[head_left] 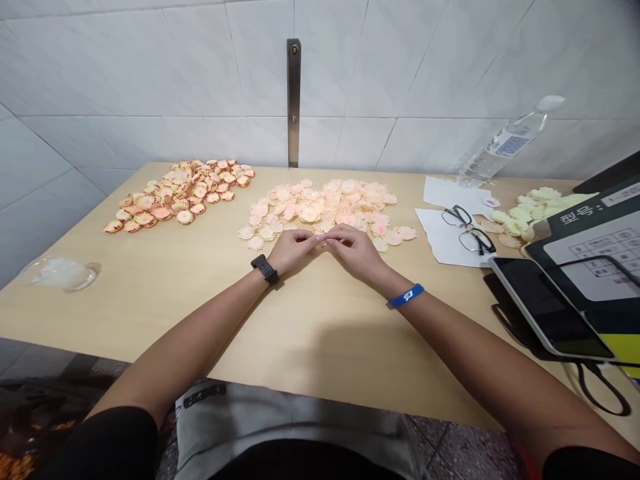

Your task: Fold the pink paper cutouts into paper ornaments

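- Near the left edge of the counter, a clear cup with whitish contents stands apart from the flower-shaped pieces.
- Toward the back-left corner, red-edged rosettes lie heaped; their rims and layered look suggest the more finished share, though that is a judgement.
- Left hand, black watch band at the wrist, before the middle heap: its grip is a pinch of thumb and finger, meeting the other hand's fingertips. Whether a piece is caught between them, I cannot tell.
- Along the middle of the back edge, pale pink rosettes spread in a broad heap just beyond the hands; lacking red rims, they look like the share left, and a large one.
- Right hand, blue wristband: grip likewise pinched, its contents hidden.
- Toward the back-right corner, eyeglasses rest on paper; beyond them, pale yellow-green rosettes lie bunched, seemingly untouched.
- By the right edge, a phone.
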`<action>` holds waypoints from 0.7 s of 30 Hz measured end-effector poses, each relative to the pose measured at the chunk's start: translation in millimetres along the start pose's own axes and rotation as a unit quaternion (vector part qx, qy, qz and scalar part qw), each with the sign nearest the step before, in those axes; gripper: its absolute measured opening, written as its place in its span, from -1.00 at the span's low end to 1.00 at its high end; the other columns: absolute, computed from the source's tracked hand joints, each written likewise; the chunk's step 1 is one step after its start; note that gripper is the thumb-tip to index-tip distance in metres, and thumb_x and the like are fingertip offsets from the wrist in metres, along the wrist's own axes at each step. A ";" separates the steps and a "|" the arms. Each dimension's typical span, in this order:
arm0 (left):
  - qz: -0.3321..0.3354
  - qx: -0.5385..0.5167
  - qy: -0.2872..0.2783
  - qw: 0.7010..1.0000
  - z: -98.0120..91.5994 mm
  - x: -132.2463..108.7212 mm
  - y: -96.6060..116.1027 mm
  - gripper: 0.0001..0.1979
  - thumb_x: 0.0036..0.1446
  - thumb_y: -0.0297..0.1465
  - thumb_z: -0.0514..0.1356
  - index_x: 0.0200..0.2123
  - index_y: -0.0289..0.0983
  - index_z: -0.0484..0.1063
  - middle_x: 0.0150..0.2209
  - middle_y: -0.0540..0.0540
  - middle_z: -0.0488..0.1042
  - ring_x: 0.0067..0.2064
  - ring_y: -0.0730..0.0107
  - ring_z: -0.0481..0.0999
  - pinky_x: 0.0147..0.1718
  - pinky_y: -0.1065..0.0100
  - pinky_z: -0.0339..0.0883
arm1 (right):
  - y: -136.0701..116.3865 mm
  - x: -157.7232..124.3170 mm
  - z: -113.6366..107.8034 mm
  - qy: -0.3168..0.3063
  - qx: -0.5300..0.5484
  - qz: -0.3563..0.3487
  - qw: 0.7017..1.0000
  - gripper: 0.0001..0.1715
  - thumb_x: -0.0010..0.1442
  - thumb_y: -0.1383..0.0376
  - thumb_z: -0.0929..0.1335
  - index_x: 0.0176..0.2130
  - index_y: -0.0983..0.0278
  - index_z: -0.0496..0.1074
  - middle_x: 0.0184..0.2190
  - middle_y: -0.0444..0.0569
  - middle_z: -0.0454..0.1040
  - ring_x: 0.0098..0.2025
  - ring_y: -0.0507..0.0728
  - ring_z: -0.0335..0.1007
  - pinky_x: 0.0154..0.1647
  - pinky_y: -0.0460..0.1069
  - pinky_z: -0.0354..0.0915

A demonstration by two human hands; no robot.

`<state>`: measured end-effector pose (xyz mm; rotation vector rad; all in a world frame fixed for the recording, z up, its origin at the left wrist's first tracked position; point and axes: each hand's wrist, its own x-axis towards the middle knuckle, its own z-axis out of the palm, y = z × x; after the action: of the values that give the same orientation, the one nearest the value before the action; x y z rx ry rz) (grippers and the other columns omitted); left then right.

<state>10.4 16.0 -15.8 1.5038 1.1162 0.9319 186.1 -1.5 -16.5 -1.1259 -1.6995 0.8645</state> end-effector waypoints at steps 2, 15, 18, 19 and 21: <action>0.006 0.028 0.017 0.999 0.3 0.7 -1.6 -0.73 -0.02 -0.20 0.25 -0.50 -0.32 0.51 -0.48 -0.07 0.49 -0.36 0.35 0.47 -0.33 0.35 0.31 | -0.4 -0.6 0.5 -0.008 0.008 0.003 1.000 -0.79 0.17 0.24 0.33 -0.33 0.20 0.58 -0.27 0.00 0.46 -0.25 0.13 0.38 -0.30 0.03 0.25; 0.022 0.037 0.032 0.999 -0.5 1.0 -1.3 -0.76 -0.01 -0.24 0.19 -0.53 -0.31 0.46 -0.51 -0.04 0.45 -0.40 0.39 0.43 -0.33 0.37 0.29 | 10.6 -2.0 10.5 0.027 -0.056 -0.058 0.996 -0.81 0.19 0.26 0.35 -0.28 0.15 0.60 -0.32 -0.02 0.51 -0.32 0.12 0.38 -0.31 0.03 0.27; 0.030 0.049 0.060 0.997 -1.1 0.9 0.6 -0.77 -0.02 -0.26 0.18 -0.54 -0.31 0.47 -0.50 -0.04 0.47 -0.38 0.39 0.43 -0.31 0.37 0.28 | 6.7 -4.0 11.9 0.007 -0.069 -0.080 0.994 -0.78 0.22 0.26 0.33 -0.29 0.15 0.60 -0.31 -0.01 0.51 -0.34 0.12 0.36 -0.32 0.03 0.27; 0.025 0.050 0.066 0.996 -1.4 0.8 1.6 -0.77 -0.02 -0.26 0.20 -0.53 -0.32 0.48 -0.50 -0.04 0.47 -0.38 0.38 0.43 -0.31 0.37 0.28 | 5.5 -4.3 11.9 0.008 -0.071 -0.090 0.993 -0.77 0.23 0.27 0.31 -0.29 0.15 0.59 -0.31 -0.01 0.51 -0.33 0.12 0.36 -0.32 0.03 0.26; 0.011 0.045 0.070 0.997 -2.1 0.9 3.1 -0.75 -0.04 -0.22 0.23 -0.50 -0.32 0.51 -0.51 -0.04 0.48 -0.38 0.37 0.42 -0.32 0.36 0.27 | 4.2 -4.5 11.5 0.030 -0.074 -0.103 0.991 -0.76 0.25 0.28 0.30 -0.27 0.16 0.58 -0.31 -0.01 0.51 -0.32 0.12 0.37 -0.31 0.03 0.26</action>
<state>9.2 17.3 -12.3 1.5445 1.2587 1.0259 177.5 -5.2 -25.7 -1.0402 -1.8164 0.5784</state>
